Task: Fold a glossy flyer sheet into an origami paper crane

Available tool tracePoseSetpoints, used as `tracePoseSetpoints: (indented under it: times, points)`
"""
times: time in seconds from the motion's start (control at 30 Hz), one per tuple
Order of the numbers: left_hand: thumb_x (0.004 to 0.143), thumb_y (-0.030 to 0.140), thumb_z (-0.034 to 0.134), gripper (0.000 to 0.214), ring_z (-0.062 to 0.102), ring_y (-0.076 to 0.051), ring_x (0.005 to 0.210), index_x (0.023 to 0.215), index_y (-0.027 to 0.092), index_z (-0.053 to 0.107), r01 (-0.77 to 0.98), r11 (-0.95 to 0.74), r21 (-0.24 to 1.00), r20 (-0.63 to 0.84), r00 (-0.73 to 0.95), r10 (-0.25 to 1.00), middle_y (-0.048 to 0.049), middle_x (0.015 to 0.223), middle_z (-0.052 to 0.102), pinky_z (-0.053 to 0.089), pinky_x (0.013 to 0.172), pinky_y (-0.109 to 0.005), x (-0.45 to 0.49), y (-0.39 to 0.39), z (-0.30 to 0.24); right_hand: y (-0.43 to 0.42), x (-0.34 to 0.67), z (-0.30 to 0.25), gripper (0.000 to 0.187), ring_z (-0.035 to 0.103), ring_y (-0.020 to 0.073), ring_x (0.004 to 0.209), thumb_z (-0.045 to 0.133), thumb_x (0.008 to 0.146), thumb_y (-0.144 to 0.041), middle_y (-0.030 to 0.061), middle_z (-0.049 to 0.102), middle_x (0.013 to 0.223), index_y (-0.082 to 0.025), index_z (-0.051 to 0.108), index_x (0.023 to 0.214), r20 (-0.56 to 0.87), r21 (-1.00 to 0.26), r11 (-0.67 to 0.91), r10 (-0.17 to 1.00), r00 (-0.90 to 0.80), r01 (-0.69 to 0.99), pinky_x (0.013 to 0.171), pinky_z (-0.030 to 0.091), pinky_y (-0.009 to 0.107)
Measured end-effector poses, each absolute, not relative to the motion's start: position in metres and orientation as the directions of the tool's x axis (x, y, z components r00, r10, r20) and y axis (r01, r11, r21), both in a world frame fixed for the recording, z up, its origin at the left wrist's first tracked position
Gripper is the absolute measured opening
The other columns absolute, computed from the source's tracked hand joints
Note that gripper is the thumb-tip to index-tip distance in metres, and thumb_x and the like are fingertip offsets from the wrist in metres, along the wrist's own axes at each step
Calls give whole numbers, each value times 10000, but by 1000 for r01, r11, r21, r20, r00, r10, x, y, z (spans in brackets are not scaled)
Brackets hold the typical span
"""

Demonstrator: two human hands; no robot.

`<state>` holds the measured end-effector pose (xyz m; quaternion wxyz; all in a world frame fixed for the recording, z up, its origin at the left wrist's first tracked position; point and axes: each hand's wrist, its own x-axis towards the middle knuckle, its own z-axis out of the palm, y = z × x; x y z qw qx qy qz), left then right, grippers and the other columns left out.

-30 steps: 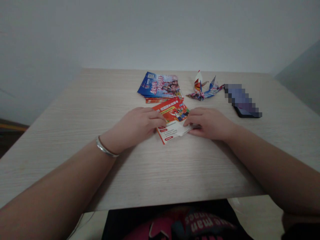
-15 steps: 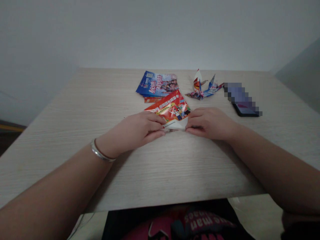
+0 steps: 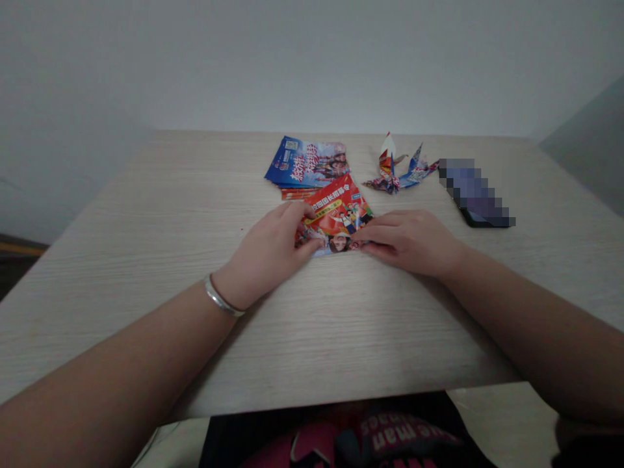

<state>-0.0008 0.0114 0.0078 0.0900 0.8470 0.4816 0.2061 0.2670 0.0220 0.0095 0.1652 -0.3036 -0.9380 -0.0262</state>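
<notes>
A red printed paper sheet (image 3: 337,213) lies on the wooden table (image 3: 146,214), its near part folded up over itself. My left hand (image 3: 273,250) rests on the sheet's left edge, fingers curled and pressing the paper down. From the right, my right hand (image 3: 407,239) lies with fingers stretched flat, its fingertips pressing the fold's near edge. A silver bangle (image 3: 221,300) circles my left wrist.
Behind the sheet lies a stack of blue and red leaflets (image 3: 308,166). Folded paper cranes (image 3: 397,170) stand to its right. A dark phone (image 3: 480,205), partly pixelated, lies at the far right. The table's near edge runs just above my lap.
The sheet's white lower part has been folded up and away, so printed colour now shows there. Both hands moved slightly farther onto the paper and press the fold flat.
</notes>
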Motion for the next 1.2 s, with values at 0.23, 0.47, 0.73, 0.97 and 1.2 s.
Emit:
tracePoseSetpoints:
  times: [0.23,0.47,0.73,0.97,1.2]
  points:
    - [973,350,514,260,633,-253,1036,1072,150,648,752,-581,310,232,533,814,-114,1125,649,524,915,-392,0,6,14,24,264,6,238,698,193,866,608,960,-303,59,782,991,-241,773,1121,284,-184,782,622,-730,595,741,474,290]
    - [948,366,552,253,625,-267,1015,1034,159,671,765,-597,242,174,571,802,-105,1036,689,492,915,-406,-3,8,12,30,264,3,305,623,133,698,695,832,-264,13,719,845,-191,729,1127,83,-695,482,791,-606,534,613,441,246]
    - [941,316,510,279,532,-164,716,719,175,604,669,-605,432,188,590,786,-26,717,601,412,710,-305,-3,18,9,28,266,1,287,600,131,655,731,815,-408,-9,691,748,-204,731,1016,-98,-816,282,792,-602,504,593,430,258]
    - [892,317,595,168,556,-177,723,870,155,630,770,-484,417,200,441,875,-43,810,636,420,667,-302,-1,14,4,25,263,4,129,666,148,804,617,939,-249,27,749,901,-201,734,962,207,-504,687,685,-698,524,721,475,268]
    - [966,289,528,218,629,-232,1014,1049,152,676,731,-627,271,279,564,778,-107,1120,653,537,905,-377,-4,10,5,21,263,2,208,703,179,955,615,974,-265,42,766,1116,-266,778,1103,320,-122,829,553,-769,545,775,502,282]
